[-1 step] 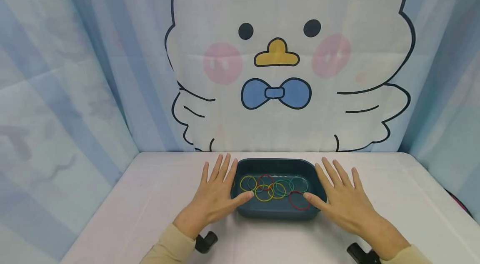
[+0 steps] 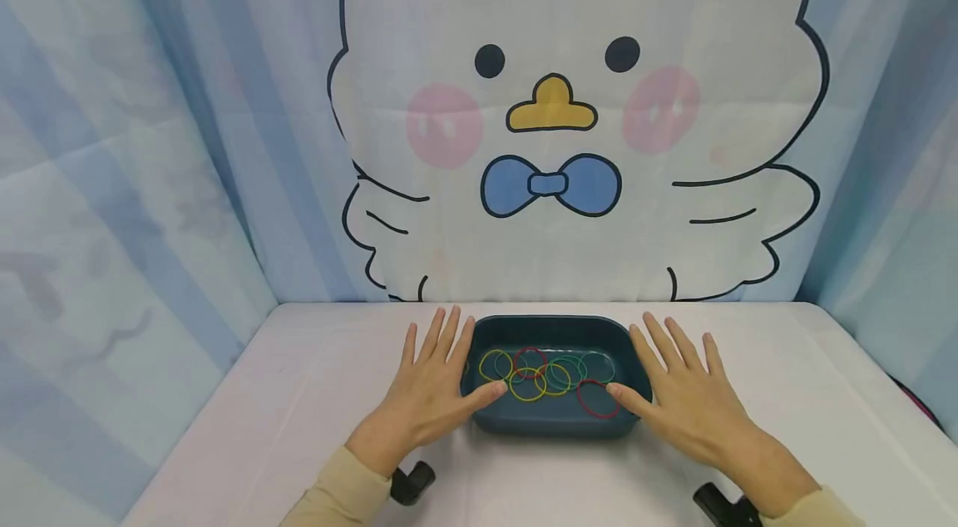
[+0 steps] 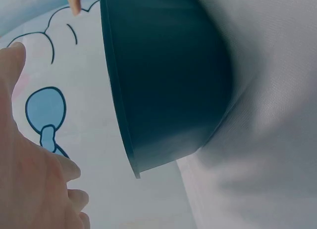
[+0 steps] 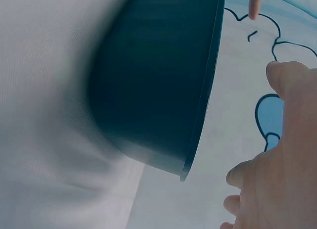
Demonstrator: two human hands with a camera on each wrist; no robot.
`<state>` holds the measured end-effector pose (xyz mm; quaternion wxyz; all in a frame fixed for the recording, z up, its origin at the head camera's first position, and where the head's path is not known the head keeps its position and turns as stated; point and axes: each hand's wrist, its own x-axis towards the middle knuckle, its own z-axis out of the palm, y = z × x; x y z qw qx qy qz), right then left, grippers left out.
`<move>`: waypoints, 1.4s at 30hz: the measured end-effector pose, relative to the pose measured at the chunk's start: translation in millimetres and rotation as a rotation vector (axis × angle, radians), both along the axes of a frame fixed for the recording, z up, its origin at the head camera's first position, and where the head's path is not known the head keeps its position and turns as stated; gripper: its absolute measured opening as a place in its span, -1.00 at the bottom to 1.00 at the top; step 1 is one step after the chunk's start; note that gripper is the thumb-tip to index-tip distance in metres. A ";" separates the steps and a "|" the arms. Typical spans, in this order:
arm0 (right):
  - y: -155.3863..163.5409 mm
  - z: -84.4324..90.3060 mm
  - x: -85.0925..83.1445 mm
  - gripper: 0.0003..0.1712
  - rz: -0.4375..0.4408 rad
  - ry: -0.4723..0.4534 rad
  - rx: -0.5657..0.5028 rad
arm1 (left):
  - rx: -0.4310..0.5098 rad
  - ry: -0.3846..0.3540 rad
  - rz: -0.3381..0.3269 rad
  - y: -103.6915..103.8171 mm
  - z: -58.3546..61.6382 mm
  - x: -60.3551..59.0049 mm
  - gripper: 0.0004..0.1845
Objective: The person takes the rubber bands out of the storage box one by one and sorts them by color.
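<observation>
A dark teal rectangular tray [image 2: 554, 426] with rounded corners lies on the table. Thin red [image 2: 599, 417], yellow [image 2: 527, 401] and green rubber bands lie in it, several of them overlapping. At the tray's left end, my left hand [image 2: 427, 398] is palm down with fingers spread, its thumb reaching over the rim. My right hand [image 2: 688, 406] mirrors it at the right end, its thumb tip overlapping a red band in the head view. Neither hand grips anything. Both wrist views show the tray's outer wall [image 3: 168, 80] beside the hand, with the bands hidden.
A white cloth covers the table [image 2: 224, 411]. Behind it hangs a curtain [image 2: 554, 261] printed with a cartoon bird, and pale blue curtains [image 2: 90, 261] close in both sides. Dark wrist mounts [image 2: 412, 484] sit under the sleeves.
</observation>
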<state>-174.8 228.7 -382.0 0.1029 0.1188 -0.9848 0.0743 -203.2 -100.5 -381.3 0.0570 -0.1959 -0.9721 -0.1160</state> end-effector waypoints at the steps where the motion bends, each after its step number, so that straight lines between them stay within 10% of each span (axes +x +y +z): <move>1: 0.1 0.2 -0.5 0.06 0.000 -0.002 -0.002 | 0.000 0.000 0.000 0.0 0.5 -0.1 0.07; 42: -5.7 3.1 -12.7 -0.18 0.061 0.014 -0.048 | 0.102 -0.072 -0.028 -0.1 -11.7 -11.2 0.03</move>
